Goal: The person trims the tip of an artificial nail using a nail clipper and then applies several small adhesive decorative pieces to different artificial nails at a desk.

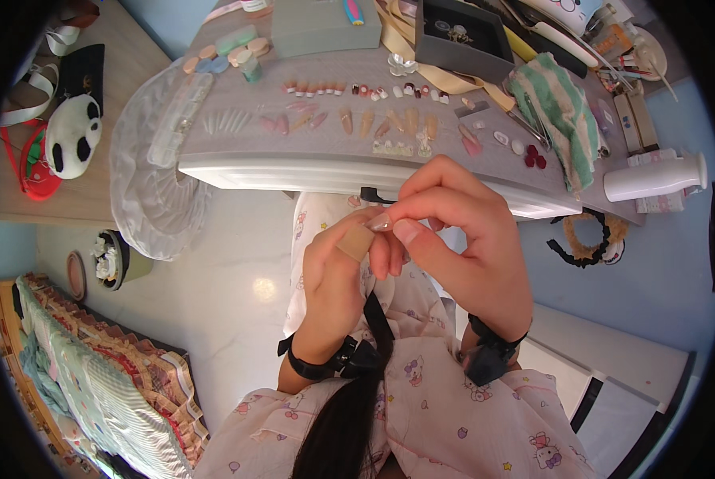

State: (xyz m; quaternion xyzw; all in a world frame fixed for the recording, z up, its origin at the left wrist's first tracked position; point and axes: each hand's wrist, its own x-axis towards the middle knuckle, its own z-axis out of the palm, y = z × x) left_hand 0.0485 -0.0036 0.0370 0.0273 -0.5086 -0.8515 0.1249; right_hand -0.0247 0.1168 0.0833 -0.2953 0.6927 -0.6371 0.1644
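Both hands meet above my lap, just before the edge of the desk. My left hand (pixel 339 263) has an adhesive bandage (pixel 356 242) on it, its fingers curled. A glossy false nail (pixel 379 223) shows at a left fingertip, where the thumb and index finger of my right hand (pixel 465 239) pinch it. Whether it is stuck to that finger I cannot tell. Beyond the hands, several press-on nails (pixel 366 123) lie in rows on the desk, with clear nail tips (pixel 225 121) at the left and dark red pieces (pixel 535 157) at the right.
The white drawer front (pixel 285 176) runs along the desk edge. A clear compartment box (pixel 181 120) lies at the left. Behind the nails are a dark open box (pixel 465 36) and a grey box (pixel 327 30). A striped towel (pixel 558 114) and a white bottle (pixel 654 178) are at the right.
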